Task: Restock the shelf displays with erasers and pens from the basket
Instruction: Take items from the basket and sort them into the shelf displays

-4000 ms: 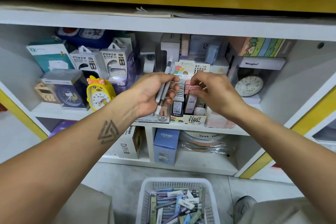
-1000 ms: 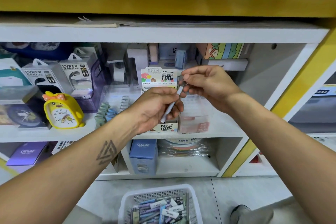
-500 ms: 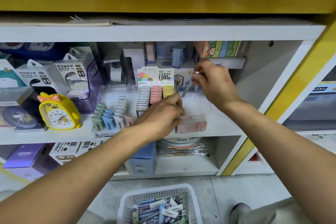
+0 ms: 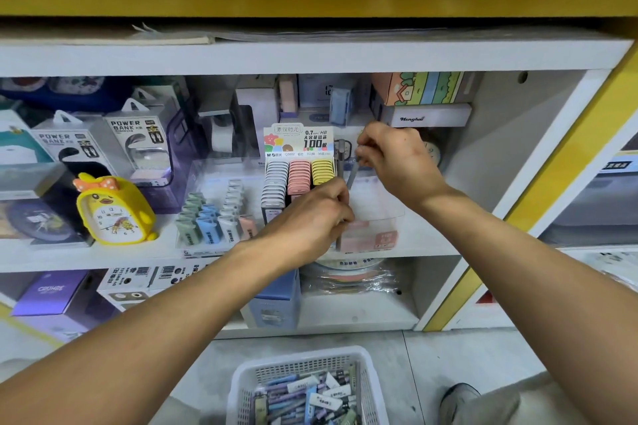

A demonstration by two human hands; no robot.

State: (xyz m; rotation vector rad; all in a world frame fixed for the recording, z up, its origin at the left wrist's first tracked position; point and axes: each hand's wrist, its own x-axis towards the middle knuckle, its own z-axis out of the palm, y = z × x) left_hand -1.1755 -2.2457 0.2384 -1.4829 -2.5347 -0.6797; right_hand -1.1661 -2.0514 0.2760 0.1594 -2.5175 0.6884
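can't really see the left hand fingertips, they're curled out of sight against the clear display box. The basket is cut off at the bottom edge, and the labels on what's inside are too small to read.

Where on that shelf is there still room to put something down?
Bare shelf lies right of the clear box, up to the side wall. A small strip lies beside the yellow clock. Left and back are crowded with boxes.
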